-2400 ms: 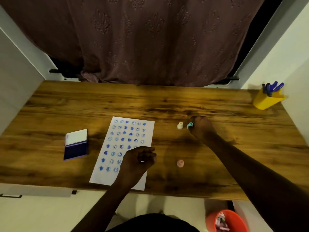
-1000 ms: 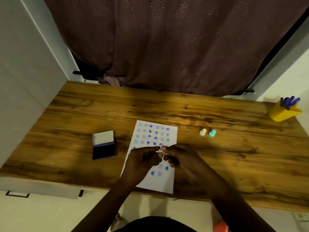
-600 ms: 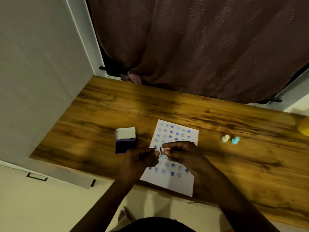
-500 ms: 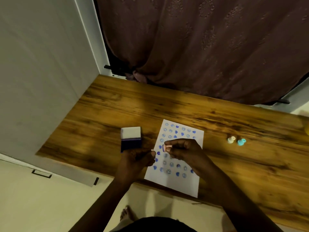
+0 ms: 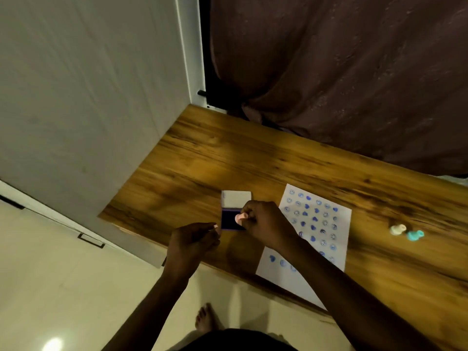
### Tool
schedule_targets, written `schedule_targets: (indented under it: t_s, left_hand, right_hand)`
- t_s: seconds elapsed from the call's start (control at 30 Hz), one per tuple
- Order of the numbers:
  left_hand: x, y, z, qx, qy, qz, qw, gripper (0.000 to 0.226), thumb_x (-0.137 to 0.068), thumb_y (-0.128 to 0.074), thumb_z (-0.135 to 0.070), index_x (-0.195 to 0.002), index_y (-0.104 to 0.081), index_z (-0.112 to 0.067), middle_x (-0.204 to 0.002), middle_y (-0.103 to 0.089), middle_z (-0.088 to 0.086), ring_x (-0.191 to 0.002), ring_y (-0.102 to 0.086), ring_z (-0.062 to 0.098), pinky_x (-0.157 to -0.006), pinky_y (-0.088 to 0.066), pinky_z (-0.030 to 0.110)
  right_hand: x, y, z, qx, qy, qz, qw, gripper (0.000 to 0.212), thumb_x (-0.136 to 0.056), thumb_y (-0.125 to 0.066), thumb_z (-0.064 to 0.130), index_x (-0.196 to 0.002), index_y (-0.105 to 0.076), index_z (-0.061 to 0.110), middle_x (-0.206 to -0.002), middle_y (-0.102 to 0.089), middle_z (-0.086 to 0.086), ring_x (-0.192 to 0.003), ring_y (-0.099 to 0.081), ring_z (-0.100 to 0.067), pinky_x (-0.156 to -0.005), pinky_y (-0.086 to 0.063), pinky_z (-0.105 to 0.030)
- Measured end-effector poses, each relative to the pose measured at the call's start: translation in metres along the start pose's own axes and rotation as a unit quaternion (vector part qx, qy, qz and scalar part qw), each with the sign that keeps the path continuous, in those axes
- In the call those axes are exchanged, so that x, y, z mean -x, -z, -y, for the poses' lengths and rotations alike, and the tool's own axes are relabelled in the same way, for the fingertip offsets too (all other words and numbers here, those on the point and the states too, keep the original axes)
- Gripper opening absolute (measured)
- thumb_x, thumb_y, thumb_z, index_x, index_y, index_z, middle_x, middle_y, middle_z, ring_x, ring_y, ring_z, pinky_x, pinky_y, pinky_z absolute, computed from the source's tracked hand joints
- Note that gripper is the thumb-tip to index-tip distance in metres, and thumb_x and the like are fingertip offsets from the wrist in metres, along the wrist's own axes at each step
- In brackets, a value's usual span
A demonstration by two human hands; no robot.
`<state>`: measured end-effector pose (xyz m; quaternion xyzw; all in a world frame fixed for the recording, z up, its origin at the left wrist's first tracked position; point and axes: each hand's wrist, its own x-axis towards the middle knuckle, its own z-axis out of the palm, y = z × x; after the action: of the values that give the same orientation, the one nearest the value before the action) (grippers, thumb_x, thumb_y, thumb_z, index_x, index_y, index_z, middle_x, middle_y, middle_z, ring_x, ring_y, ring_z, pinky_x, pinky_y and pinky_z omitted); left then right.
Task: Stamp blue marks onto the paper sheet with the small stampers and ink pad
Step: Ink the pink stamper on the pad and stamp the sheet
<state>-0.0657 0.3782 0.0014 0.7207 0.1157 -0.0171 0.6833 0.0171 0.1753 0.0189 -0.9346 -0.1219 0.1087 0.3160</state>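
Brown wood-grain tabletop [image 5: 253, 160] against a maroon curtain [image 5: 342, 72], white wall panel on the left. Only the head view here. The person's right hand [image 5: 266, 225] is pinched shut on a small pink stamper [image 5: 238, 218], holding it at the dark blue ink pad [image 5: 230, 222], whose white lid [image 5: 236, 198] is flipped open behind it. Whether the stamper face touches the ink I cannot tell. The left hand [image 5: 193, 243] is loosely curled just beside the pad's near edge; holding anything or not, cannot tell. White paper sheet [image 5: 314, 224], already full of blue marks, lies just right of the pad. Cream stamper [image 5: 398, 229] and teal stamper [image 5: 415, 235] sit well apart on the right. For this step: press straight down, flat, steady the pad, lift cleanly.
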Motion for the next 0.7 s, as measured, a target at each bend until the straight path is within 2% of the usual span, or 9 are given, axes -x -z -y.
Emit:
schedule_targets:
  t_s: [0.07,0.17,0.23,0.47,0.6,0.7]
  left_hand:
    - [-0.002,0.01,0.003,-0.019,0.012,-0.006,1.0,0.012,-0.088,-0.078,-0.03,-0.095,-0.082,-0.021,-0.086,-0.082,0.005,-0.079,-0.079,0.025,-0.079,-0.065,0.05]
    - [-0.004,0.023,0.008,-0.032,0.024,-0.012,0.999,0.017,-0.089,-0.078,-0.03,-0.099,-0.082,-0.018,-0.085,-0.083,0.001,-0.078,-0.08,0.019,-0.075,-0.065,0.04]
    - [-0.006,0.028,0.01,-0.035,0.028,-0.016,0.999,0.016,-0.089,-0.077,-0.027,-0.101,-0.082,-0.017,-0.085,-0.083,-0.001,-0.078,-0.079,0.017,-0.074,-0.063,0.036]
    - [-0.015,0.038,0.013,-0.025,0.049,-0.012,0.998,0.021,-0.091,-0.075,-0.02,-0.107,-0.079,-0.007,-0.092,-0.083,0.002,-0.082,-0.08,0.019,-0.077,-0.066,0.037]
    - [-0.02,0.037,0.015,-0.002,0.06,-0.012,0.998,0.023,-0.089,-0.077,-0.021,-0.108,-0.079,-0.008,-0.09,-0.083,0.003,-0.081,-0.08,0.019,-0.069,-0.063,0.025]
    - [-0.025,0.033,0.018,0.005,0.065,-0.009,0.998,0.02,-0.09,-0.077,-0.016,-0.107,-0.079,-0.006,-0.089,-0.083,0.005,-0.081,-0.08,0.021,-0.067,-0.061,0.022]
  right_hand:
    - [-0.011,-0.012,0.007,0.087,0.021,0.006,0.996,0.022,-0.095,-0.067,0.032,-0.106,-0.07,0.012,-0.102,-0.076,-0.01,-0.095,-0.071,-0.026,-0.073,-0.057,-0.034]
    - [-0.025,-0.028,0.013,0.183,0.038,0.008,0.982,0.021,-0.097,-0.062,0.03,-0.11,-0.065,0.015,-0.109,-0.074,-0.008,-0.102,-0.07,-0.027,-0.07,-0.045,-0.027]
    - [-0.031,-0.035,0.015,0.226,0.041,0.008,0.973,0.022,-0.097,-0.061,0.031,-0.113,-0.063,0.017,-0.111,-0.072,-0.008,-0.103,-0.069,-0.026,-0.071,-0.048,-0.031]
    - [-0.042,-0.049,0.014,0.263,0.032,0.043,0.963,0.027,-0.094,-0.067,0.029,-0.118,-0.064,0.015,-0.116,-0.071,-0.009,-0.105,-0.07,-0.026,-0.079,-0.06,-0.035]
    - [-0.041,-0.057,0.014,0.273,0.02,0.04,0.961,0.032,-0.091,-0.072,0.03,-0.117,-0.067,0.012,-0.115,-0.072,-0.011,-0.106,-0.071,-0.028,-0.081,-0.057,-0.033]
    - [-0.04,-0.062,0.014,0.293,0.015,0.038,0.955,0.032,-0.091,-0.072,0.029,-0.117,-0.067,0.01,-0.115,-0.071,-0.012,-0.107,-0.07,-0.028,-0.082,-0.056,-0.033]
